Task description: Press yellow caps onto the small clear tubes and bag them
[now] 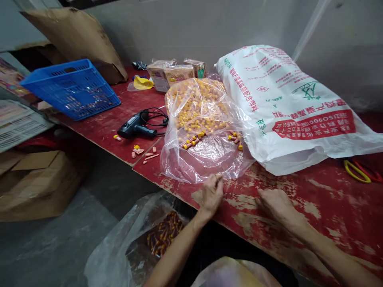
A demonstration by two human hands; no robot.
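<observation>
A clear plastic bag (206,157) lies on the red table, its mouth toward me. Many small yellow-capped tubes with pink wrapping (196,107) fill its far part, and several lie loose nearer the mouth. At the near rim of this bag my left hand (212,196) is closed, thumb and fingers pinched together at the plastic edge. To the right, apart from the bag, my right hand (277,204) is curled just over the table. What its fingers hold, if anything, is hidden.
A printed white sack (284,99) lies at right, with yellow-handled scissors (356,171) nearby. At left are a black heat gun (136,125), a blue basket (72,89) and loose pink pieces (138,150). Below the table edge stands another bag of tubes (166,233) near a cardboard box (38,183).
</observation>
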